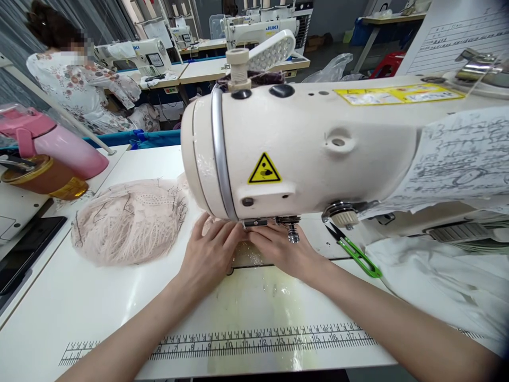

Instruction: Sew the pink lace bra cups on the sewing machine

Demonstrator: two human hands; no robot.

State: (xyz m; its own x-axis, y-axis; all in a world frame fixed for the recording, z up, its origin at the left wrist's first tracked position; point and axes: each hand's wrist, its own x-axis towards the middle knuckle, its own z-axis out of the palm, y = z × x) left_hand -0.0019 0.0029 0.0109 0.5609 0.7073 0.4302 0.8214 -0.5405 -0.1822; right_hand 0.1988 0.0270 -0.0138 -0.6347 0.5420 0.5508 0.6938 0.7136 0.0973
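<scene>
Under the head of a cream sewing machine (302,143), my left hand (212,246) has its fingers bent and closed on pale pink lace fabric (207,225). My right hand (280,246) comes in from the other side, its fingers bunched on the same fabric by the needle area. The machine head hides the fingertips, the needle and most of this cloth. A rounded heap of pale pink lace pieces (129,223), with dark thread ends sticking out, lies left of my left hand. Green-handled thread snips (356,252) rest to the right of my right hand.
White cloth (445,281) lies at the right. A printed ruler (254,342) runs along the table's front edge. At the left are a pink bottle (63,143), a brown cup (47,178) and a dark phone (29,254). Another person (79,85) sits at a machine behind.
</scene>
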